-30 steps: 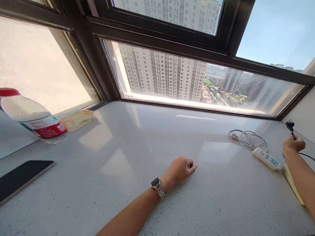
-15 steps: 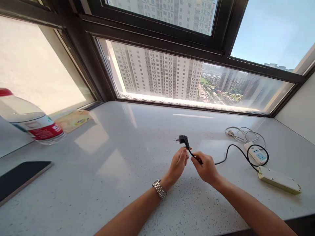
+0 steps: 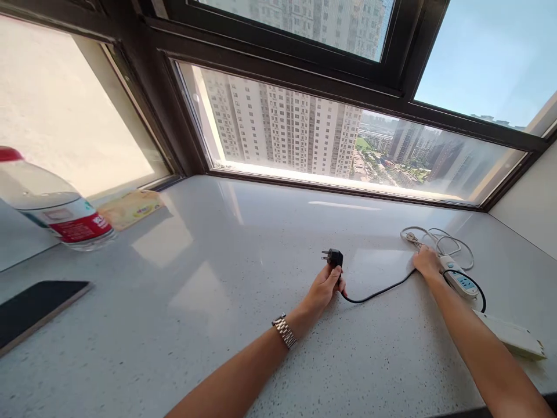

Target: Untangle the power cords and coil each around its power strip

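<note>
Your hands have parted since half a second ago: your right hand (image 3: 426,262) has gone out to rest on the white power strip (image 3: 458,278), while your left hand (image 3: 324,287) stays clamped on the black plug (image 3: 334,257) above the desk (image 3: 243,232). Steady the strip flat and keep the black cord (image 3: 378,292) slack.

A black plug (image 3: 334,256) is held upright, prongs pointing left, its black cord (image 3: 378,293) trailing rightward across the table (image 3: 217,302) toward a white power strip (image 3: 459,277).
</note>
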{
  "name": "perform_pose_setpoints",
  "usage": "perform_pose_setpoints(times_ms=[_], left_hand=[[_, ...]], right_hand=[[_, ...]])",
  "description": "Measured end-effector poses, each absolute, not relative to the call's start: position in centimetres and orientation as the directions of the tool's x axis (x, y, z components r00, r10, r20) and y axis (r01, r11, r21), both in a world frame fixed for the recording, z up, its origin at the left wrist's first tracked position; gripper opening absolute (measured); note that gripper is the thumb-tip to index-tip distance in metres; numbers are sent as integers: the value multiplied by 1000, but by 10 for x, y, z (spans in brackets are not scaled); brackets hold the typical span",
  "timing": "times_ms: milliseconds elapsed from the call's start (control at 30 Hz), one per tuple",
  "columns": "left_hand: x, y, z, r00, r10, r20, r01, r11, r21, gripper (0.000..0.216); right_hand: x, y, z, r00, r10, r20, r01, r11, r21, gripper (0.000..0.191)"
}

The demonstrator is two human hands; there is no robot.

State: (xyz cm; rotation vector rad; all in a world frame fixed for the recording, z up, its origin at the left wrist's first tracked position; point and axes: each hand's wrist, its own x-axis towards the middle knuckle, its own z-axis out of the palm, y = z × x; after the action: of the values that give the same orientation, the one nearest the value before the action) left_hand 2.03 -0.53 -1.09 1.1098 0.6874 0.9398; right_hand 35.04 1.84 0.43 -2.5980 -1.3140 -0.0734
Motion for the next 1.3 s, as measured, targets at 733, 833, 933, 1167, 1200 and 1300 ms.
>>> perform_pose_setpoints(times_ms=[733, 833, 933, 1167, 1200, 1300], left_hand=[[20, -4, -11, 456, 888, -51, -229, 173, 958, 40], [19, -5, -10, 463, 884, -60, -229, 185, 956, 40], [17, -7, -6, 451, 890, -71, -222, 189, 956, 41], [21, -10, -3, 403, 914, -57, -242, 166, 956, 49], [21, -9, -5, 389, 920, -51, -261, 164, 951, 51], [21, -5, -13, 304, 950, -66, -300, 161, 940, 54]], right_hand=[[388, 33, 81, 272, 962, -6, 466, -137, -874, 25], [365, 33, 78, 242, 970, 22, 398, -79, -914, 22], [334, 31, 71, 191, 978, 83, 374, 6, -928, 26], [198, -10, 27, 38, 903, 428, 518, 348, -781, 30], [178, -19, 20, 0, 897, 443, 522, 378, -765, 28], [134, -41, 4, -99, 885, 455, 525, 435, -731, 22]])
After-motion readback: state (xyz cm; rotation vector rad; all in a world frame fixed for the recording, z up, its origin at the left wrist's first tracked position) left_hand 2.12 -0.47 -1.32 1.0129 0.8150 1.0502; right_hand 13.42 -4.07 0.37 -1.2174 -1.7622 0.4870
